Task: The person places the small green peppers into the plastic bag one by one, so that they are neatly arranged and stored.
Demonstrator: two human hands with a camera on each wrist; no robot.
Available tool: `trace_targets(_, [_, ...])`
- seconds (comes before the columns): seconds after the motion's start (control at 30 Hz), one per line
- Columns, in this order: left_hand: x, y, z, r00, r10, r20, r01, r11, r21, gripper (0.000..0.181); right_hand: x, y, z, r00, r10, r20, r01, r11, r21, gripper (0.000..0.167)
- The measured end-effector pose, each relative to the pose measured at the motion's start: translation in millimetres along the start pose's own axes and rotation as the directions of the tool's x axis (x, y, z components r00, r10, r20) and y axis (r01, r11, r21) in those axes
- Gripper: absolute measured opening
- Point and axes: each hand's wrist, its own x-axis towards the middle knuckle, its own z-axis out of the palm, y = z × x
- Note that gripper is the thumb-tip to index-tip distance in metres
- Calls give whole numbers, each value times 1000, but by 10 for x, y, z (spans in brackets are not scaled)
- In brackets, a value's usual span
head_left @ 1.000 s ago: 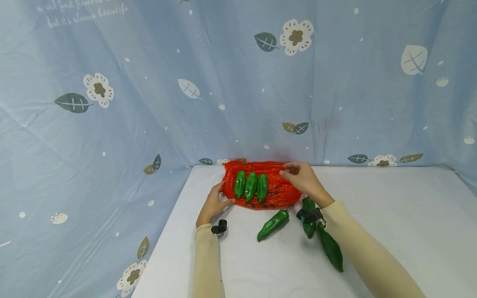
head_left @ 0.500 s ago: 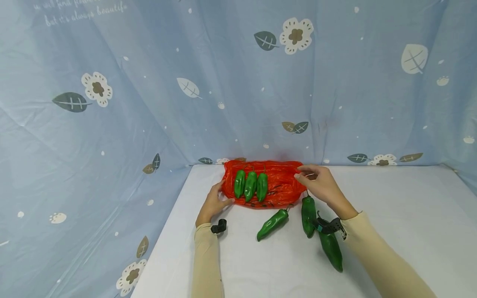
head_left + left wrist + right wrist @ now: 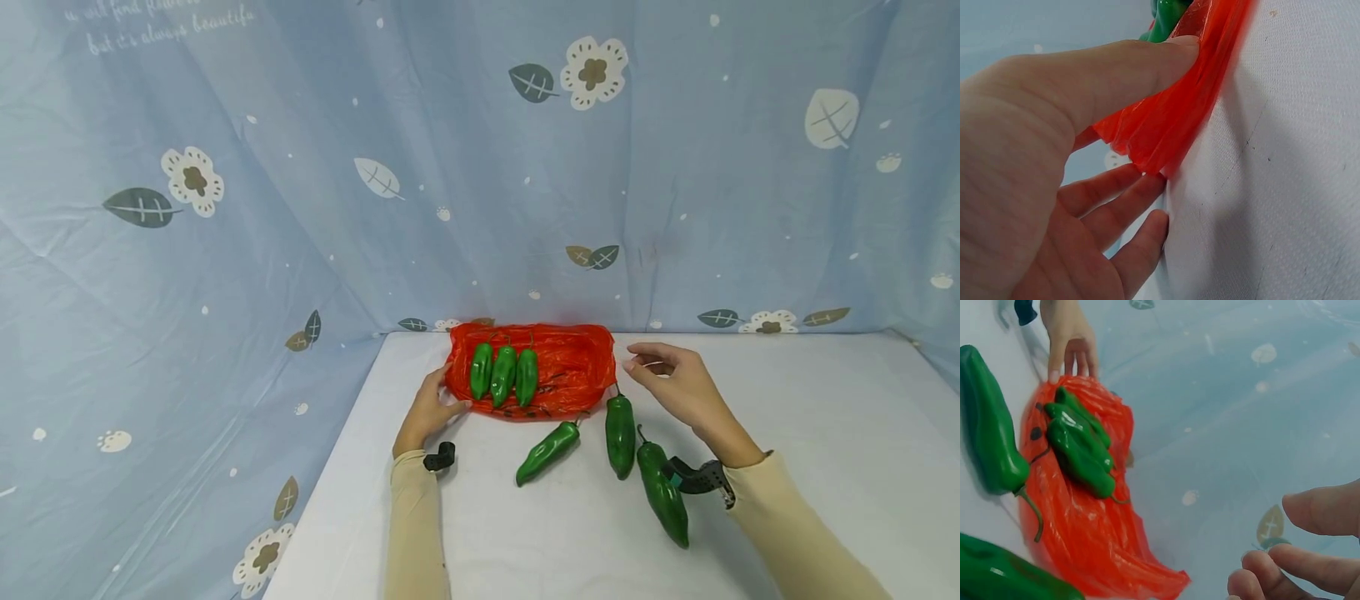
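Note:
Three green peppers lie side by side on the left half of a flattened red plastic bag (image 3: 573, 379); the middle one (image 3: 504, 377) is upright in the head view. At the bag's left end the left hand (image 3: 429, 410) rests with its thumb and fingers spread, touching the plastic; in the left wrist view its thumb lies over the red bag (image 3: 1172, 125). Just right of the bag, the right hand (image 3: 686, 392) hovers with nothing between its thumb and fingers. In the right wrist view those fingers (image 3: 1316, 565) are loosely bent, thumb apart.
Three more green peppers lie on the white table (image 3: 525, 533): one (image 3: 551, 452) in front of the bag, one (image 3: 620, 437) near its right corner, and one (image 3: 663, 496) partly beneath the right wrist's black strap. A blue patterned curtain (image 3: 480, 167) hangs behind.
The right hand has moved right, from above the bag to beyond its right edge, uncovering the bag's right end and more of two peppers. The left hand has stayed in place.

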Motion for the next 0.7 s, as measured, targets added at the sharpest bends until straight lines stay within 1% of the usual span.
trace_targets(0.3, [8,-14,-6,1000,12,-3,-12,1000,-11,87,-144,117,-125,1000,29,-8,-29,999,-21,51])
trace_targets(0.53, [2,-22,-1,1000,8,-1,-8,1000,-14,86,-267,268,-160,998,70,-7,-70,996,-48,54])
trace_targets(0.7, [4,-22,1,1000,16,2,-16,1000,-9,87,-346,379,-179,996,88,-5,-88,995,-53,55])
